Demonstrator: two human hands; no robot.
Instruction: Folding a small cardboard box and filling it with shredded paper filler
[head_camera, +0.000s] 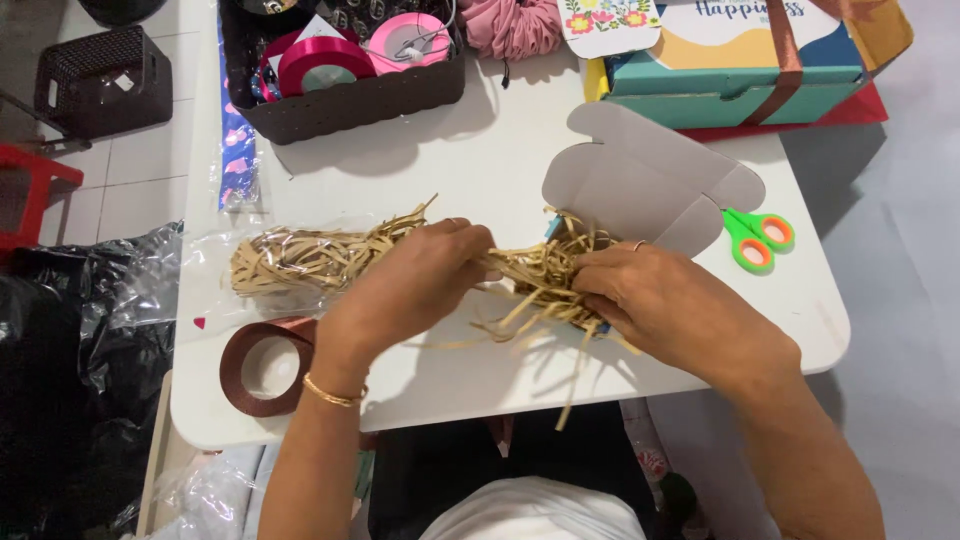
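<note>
Both the left hand (415, 275) and right hand (655, 295) are pinching closed on light, springy shredded paper (535, 275), likely best gathered in loose clumps.

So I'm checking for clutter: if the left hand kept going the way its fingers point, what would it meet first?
Probably the paper shreds bunched between both hands, then the right hand just beyond the left hand; depth is hard to judge.

The white counter (480, 170) carries a basket (350, 100), ribbon roll (265, 365), scissors (757, 238), shred bag (290, 262), grey box (640, 180) and teal box (735, 75).
</note>
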